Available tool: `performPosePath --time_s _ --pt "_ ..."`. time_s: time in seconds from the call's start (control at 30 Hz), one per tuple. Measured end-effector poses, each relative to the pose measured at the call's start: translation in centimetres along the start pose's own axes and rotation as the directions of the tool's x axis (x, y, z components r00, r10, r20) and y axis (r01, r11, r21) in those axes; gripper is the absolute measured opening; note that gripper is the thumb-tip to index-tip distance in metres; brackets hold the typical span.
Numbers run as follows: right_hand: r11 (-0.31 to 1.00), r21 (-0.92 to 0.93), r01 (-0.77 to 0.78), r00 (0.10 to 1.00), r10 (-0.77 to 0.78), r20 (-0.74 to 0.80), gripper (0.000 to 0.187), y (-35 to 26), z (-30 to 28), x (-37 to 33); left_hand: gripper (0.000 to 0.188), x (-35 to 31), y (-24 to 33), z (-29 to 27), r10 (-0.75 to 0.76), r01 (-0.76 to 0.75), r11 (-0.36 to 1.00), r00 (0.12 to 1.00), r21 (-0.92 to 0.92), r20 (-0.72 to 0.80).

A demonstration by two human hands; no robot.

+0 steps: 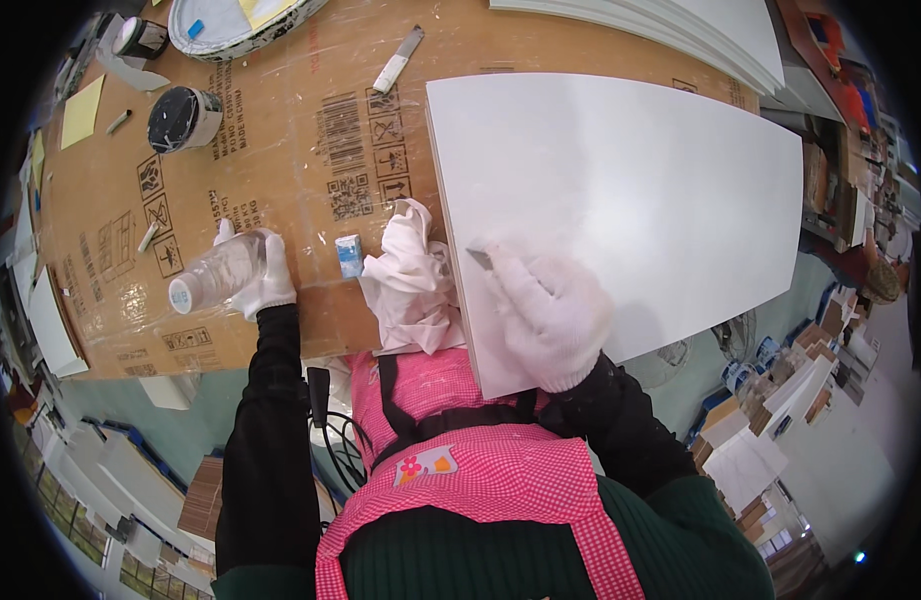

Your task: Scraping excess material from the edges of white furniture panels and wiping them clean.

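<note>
My left hand point(267, 278), in a white glove, is wrapped round a clear plastic bottle point(216, 272) with a white cap, tilted over the cardboard. My right hand point(555, 320), also gloved and slightly blurred, is closed above the left part of a white board point(630, 200). From its fingertips sticks out a small grey flat blade point(479, 257); its handle is hidden, so its exact kind I cannot make out. Between the hands, against the board's left edge, lies a crumpled white cloth point(410, 280). Beside the cloth sits a small blue and white block point(349, 256).
Brown cardboard point(280, 140) covers the table. On it are a black-lidded tub point(184, 119), a putty knife point(398, 62), a yellow sheet point(82, 112) and a large round lid point(238, 25). More white boards point(660, 35) are stacked at the far right.
</note>
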State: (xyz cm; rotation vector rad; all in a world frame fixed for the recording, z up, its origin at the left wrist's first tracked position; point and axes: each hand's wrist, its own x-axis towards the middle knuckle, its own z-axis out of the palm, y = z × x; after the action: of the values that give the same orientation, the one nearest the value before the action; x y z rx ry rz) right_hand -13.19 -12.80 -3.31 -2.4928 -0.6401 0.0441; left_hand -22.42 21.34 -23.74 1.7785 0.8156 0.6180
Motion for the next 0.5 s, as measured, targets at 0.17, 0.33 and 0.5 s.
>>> performPosePath --time_s 0.17,0.33,0.5 --pt "0.999 0.052 -0.006 1.0 0.008 -0.028 0.041 0.4 0.5 0.6 0.093 0.0 0.5 0.1 0.015 -0.015 1.0 1.0 0.022 0.015" --pt "0.998 -0.017 0.054 0.998 -0.053 0.038 0.041 0.2 0.3 0.1 0.078 -0.4 0.8 0.2 0.072 -0.072 0.993 0.997 0.089 -0.005" --pt "0.999 0.044 0.032 0.999 -0.031 -0.013 0.042 0.4 0.2 0.1 0.078 -0.3 0.2 0.0 0.079 -0.079 0.992 0.997 0.098 0.006"
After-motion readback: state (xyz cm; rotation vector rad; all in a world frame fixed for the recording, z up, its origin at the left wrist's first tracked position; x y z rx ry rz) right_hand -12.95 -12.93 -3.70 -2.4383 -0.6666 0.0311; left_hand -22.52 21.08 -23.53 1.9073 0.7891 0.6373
